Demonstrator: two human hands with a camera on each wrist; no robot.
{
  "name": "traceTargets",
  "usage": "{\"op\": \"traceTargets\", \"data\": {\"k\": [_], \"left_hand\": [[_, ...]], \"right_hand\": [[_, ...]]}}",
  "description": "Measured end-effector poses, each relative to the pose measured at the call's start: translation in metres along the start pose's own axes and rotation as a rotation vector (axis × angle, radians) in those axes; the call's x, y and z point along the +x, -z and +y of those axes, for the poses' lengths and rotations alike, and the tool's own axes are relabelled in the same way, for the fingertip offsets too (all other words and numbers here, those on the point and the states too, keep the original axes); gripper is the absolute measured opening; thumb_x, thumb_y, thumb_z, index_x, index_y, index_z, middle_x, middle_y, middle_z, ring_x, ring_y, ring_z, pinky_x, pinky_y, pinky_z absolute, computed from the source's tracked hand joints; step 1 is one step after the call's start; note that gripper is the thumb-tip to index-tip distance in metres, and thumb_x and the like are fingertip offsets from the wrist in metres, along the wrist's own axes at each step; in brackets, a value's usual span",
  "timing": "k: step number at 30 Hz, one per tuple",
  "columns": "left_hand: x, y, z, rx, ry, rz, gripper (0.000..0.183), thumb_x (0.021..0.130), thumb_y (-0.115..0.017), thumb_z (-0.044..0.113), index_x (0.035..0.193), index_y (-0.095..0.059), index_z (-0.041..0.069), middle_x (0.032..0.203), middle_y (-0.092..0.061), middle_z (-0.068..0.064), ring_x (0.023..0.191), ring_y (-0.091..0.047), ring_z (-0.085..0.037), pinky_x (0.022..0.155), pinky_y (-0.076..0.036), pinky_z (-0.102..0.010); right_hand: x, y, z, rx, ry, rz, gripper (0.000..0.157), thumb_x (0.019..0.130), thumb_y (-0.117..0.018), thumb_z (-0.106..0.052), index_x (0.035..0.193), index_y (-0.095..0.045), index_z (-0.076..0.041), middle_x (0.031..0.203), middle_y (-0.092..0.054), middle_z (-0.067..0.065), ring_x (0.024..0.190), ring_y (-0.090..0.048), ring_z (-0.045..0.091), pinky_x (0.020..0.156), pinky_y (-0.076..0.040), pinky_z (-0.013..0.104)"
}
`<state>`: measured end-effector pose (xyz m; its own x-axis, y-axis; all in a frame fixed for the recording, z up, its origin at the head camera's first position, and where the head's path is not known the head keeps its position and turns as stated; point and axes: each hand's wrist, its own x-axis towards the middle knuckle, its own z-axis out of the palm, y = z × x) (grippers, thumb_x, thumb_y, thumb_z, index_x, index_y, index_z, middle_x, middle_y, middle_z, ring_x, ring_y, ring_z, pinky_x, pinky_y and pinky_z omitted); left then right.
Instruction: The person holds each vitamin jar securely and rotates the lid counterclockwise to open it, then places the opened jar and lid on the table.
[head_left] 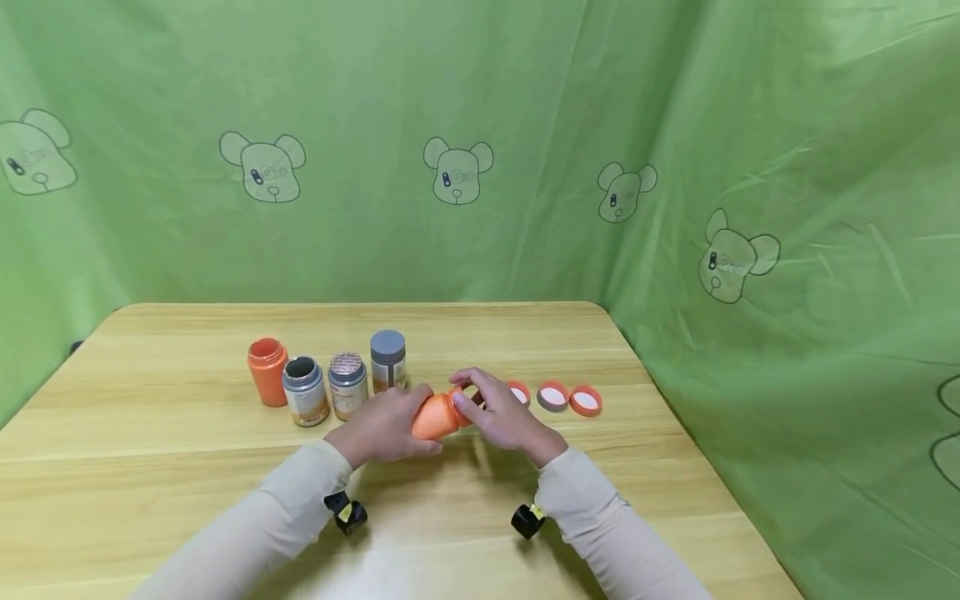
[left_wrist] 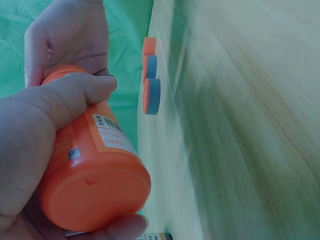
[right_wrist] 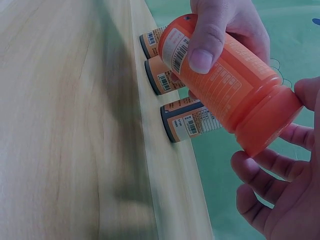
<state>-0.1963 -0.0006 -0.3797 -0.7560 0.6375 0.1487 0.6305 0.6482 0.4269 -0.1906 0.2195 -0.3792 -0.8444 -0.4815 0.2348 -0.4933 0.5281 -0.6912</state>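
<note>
Between my hands, tilted over the middle of the table, is an orange plastic bottle (head_left: 433,419) with a printed label. My left hand (head_left: 384,423) grips its body, thumb on one side and fingers round the other, as the left wrist view shows. At the bottle's neck end sits an orange cap (right_wrist: 267,122). My right hand (head_left: 506,417) holds this cap by its edge, with the thumb and fingertips on opposite sides. The bottle's base (left_wrist: 95,192) faces the left wrist camera.
On the left stand an open orange bottle (head_left: 268,375), an open grey jar (head_left: 306,398), a grey jar with a printed seal (head_left: 348,390) and a grey-capped jar (head_left: 387,354). To the right lie three loose caps (head_left: 586,401) on the wooden table (head_left: 187,500). Green curtains hang behind.
</note>
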Motion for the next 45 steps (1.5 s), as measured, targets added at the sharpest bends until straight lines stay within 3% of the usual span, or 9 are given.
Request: {"op": "traceTargets", "data": {"k": [11,17,26,31,36,45], "left_hand": [[-0.0002,0.0032,0.0011,-0.019,-0.004,0.009,0.056,0.075,-0.081,0.039,0.114,-0.055,0.009,0.079,-0.055,0.001,0.063,-0.052,-0.013,0.054,-0.043,-0.030],[0.0002,0.0013,-0.0006,-0.012,-0.009,0.012,0.057,0.075,-0.081,0.040,0.114,-0.055,0.009,0.079,-0.056,0.001,0.063,-0.052,-0.012,0.054,-0.044,-0.030],[0.0004,0.0009,-0.0005,-0.014,-0.003,0.010,0.056,0.074,-0.081,0.040,0.114,-0.055,0.010,0.078,-0.055,0.003,0.062,-0.052,-0.011,0.054,-0.044,-0.029],[0.0002,-0.0012,-0.0009,-0.012,0.002,0.000,0.057,0.075,-0.080,0.043,0.114,-0.055,0.011,0.078,-0.055,0.003,0.062,-0.052,-0.011,0.053,-0.043,-0.028],[0.0000,-0.0011,-0.0012,-0.015,0.000,0.000,0.056,0.075,-0.080,0.043,0.114,-0.055,0.011,0.078,-0.055,0.003,0.062,-0.052,-0.010,0.053,-0.043,-0.028],[0.0001,0.0013,-0.0002,-0.021,0.010,0.001,0.055,0.075,-0.081,0.040,0.113,-0.056,0.010,0.079,-0.055,0.003,0.063,-0.052,-0.011,0.054,-0.044,-0.029]], "right_hand": [[0.0005,0.0006,0.0014,-0.014,0.044,0.009,0.045,0.103,-0.043,-0.038,0.127,-0.051,-0.002,0.118,-0.058,0.017,0.083,-0.059,0.028,0.073,-0.049,0.033],[-0.0007,0.0006,-0.0004,-0.022,0.005,0.006,0.037,0.103,-0.046,-0.031,0.128,-0.051,-0.004,0.119,-0.058,0.015,0.076,-0.057,0.020,0.070,-0.048,0.032],[-0.0020,0.0008,-0.0007,0.000,0.014,-0.016,0.039,0.102,-0.046,-0.030,0.129,-0.050,-0.002,0.121,-0.056,0.015,0.088,-0.059,0.028,0.075,-0.049,0.035],[-0.0030,0.0002,-0.0011,0.001,0.033,-0.010,0.044,0.104,-0.041,-0.036,0.129,-0.050,-0.001,0.119,-0.057,0.016,0.078,-0.059,0.020,0.071,-0.050,0.032],[-0.0028,-0.0004,-0.0022,0.005,0.000,-0.015,0.038,0.103,-0.044,-0.030,0.129,-0.050,-0.003,0.120,-0.057,0.014,0.070,-0.058,0.014,0.065,-0.051,0.030],[-0.0010,-0.0006,-0.0009,0.013,0.016,-0.029,0.037,0.102,-0.047,-0.027,0.130,-0.050,-0.002,0.122,-0.056,0.015,0.084,-0.060,0.029,0.073,-0.050,0.033]]}}
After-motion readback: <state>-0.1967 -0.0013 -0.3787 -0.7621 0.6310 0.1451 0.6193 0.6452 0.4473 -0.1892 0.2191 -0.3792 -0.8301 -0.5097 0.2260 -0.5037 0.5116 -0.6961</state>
